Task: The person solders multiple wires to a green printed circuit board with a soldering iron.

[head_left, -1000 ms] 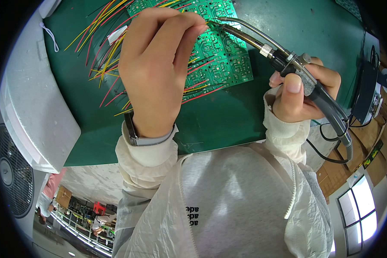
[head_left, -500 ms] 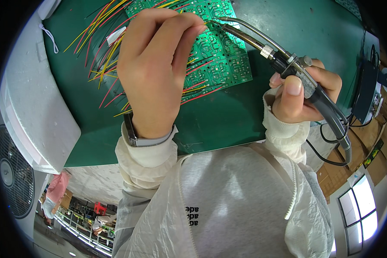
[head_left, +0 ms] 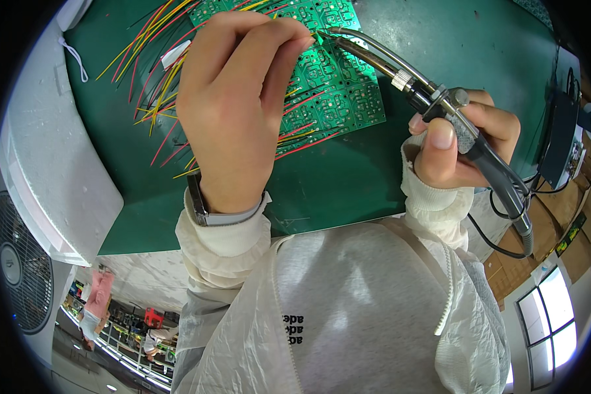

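My right hand is wrapped round a soldering iron with a thin metal feed tube along its top. The iron's tip meets the green circuit board panel, right beside the fingertips of my left hand. Those fingers are pinched together on a thin wire; a short yellow end shows at the fingertips, and the rest is hidden behind the hand. Several red, yellow and black wires stick out from the panel to the left, some passing under my left hand. More wires run along the panel's near edge.
A green mat covers the table. On the left stands a white foam box, with a fan beyond it. A dark device with cables sits at the right edge, near cardboard. Other people are in the lower left background.
The soldering iron has shifted slightly left and its handle has turned a little in my right hand. My left hand stays almost still. A person in the background has moved.
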